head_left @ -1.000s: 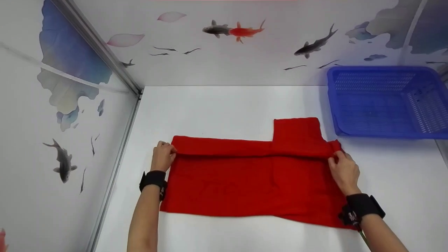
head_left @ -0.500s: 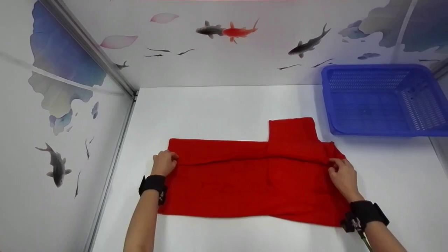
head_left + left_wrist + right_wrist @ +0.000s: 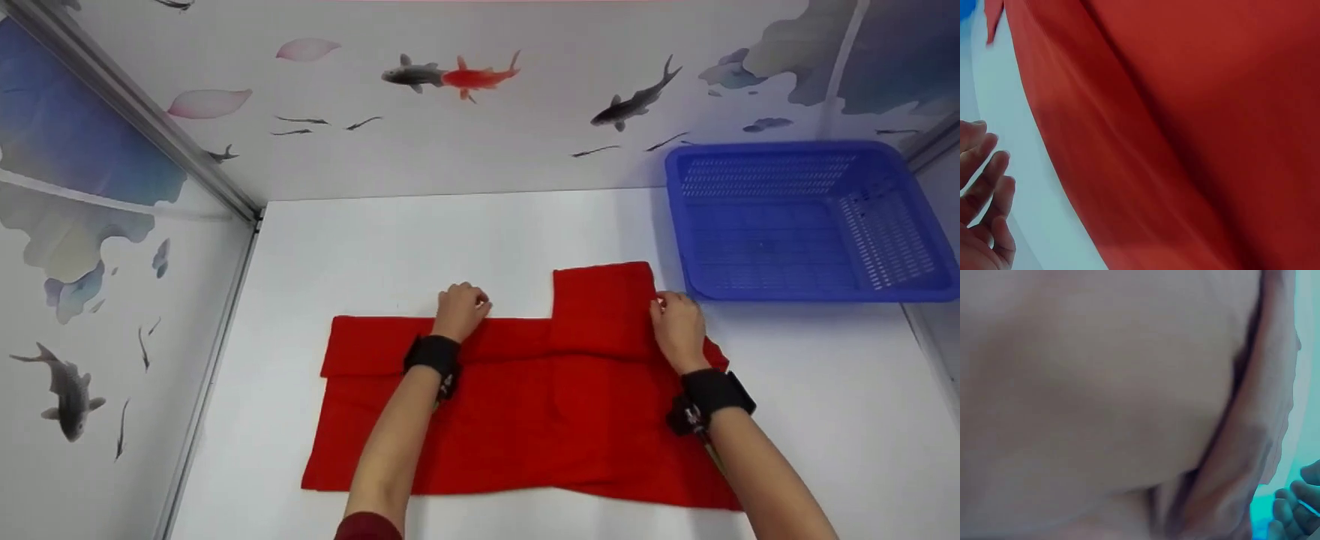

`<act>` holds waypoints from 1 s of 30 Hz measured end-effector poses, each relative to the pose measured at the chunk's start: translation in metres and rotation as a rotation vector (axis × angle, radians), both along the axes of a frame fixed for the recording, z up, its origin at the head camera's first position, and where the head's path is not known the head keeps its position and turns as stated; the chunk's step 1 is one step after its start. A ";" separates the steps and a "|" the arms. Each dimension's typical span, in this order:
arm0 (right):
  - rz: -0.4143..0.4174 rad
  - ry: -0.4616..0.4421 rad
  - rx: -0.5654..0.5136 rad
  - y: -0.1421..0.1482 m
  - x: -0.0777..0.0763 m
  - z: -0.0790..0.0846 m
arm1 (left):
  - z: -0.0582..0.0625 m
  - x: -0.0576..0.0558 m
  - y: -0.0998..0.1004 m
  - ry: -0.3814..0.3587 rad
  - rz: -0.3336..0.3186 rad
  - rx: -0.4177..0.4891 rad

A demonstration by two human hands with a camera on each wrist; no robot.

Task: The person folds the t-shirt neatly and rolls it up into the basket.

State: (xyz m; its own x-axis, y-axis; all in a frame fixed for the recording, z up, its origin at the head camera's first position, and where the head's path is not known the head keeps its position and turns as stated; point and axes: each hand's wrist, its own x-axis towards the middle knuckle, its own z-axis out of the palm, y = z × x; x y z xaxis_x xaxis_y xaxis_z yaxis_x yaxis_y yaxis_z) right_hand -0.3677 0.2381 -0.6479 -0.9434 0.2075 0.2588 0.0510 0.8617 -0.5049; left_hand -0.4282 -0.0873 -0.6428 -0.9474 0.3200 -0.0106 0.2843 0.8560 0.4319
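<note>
A red garment (image 3: 495,427), which looks like a shirt, lies flat on the white table with a folded band (image 3: 517,337) along its far side. From that side a square, sleeve-like piece (image 3: 604,289) sticks out. My left hand (image 3: 461,311) hovers over the far edge, fingers loosely bent; in the left wrist view its fingers (image 3: 996,185) hold nothing and stand apart from the cloth. Beside the right edge of the sleeve-like piece is my right hand (image 3: 679,330). Its fingers (image 3: 1292,512) are loosely bent in the right wrist view, with no cloth visible between them.
A blue perforated plastic basket (image 3: 795,292) stands at the back right, just beyond my right hand. Behind the table (image 3: 420,247) rises a wall (image 3: 525,165) printed with fish, and another panel (image 3: 90,300) borders the left side.
Both hands have let go of the folded band's ends. The left hand has moved right and away from me; the right hand has moved up beside the sleeve-like piece. The head view has shifted.
</note>
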 end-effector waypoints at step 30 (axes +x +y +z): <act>0.048 0.073 -0.154 -0.010 -0.030 -0.001 | 0.010 -0.004 0.131 -0.213 0.223 0.282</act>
